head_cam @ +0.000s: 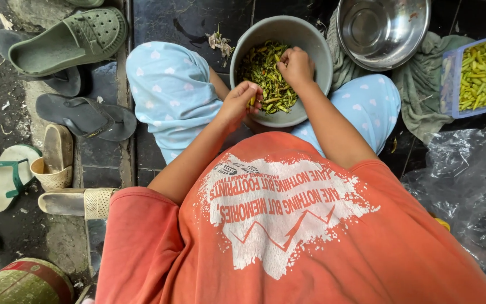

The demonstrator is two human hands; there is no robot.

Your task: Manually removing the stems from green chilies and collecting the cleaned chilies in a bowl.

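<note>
The left hand [242, 101] pinches a small yellow-green chilli [252, 102] in a closed grip at the near rim of a round grey plastic bowl [310, 42]; too little of the chilli shows to tell which way its long axis points. The right hand [296, 66] is curled shut on the green chilli scraps [265, 70] inside that bowl, which sits on the dark floor between the knees. A shiny steel bowl [382, 28] and a blue tray of yellow-green chillies [485, 73] lie to the right.

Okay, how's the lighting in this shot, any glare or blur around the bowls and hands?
Head view: soft, even daylight, no hard shadows; bright glare inside the shiny steel bowl and on the crinkled clear plastic sheet; left hand and right hand at the grey round bowl of chillies look sharp; edges bend slightly.
</note>
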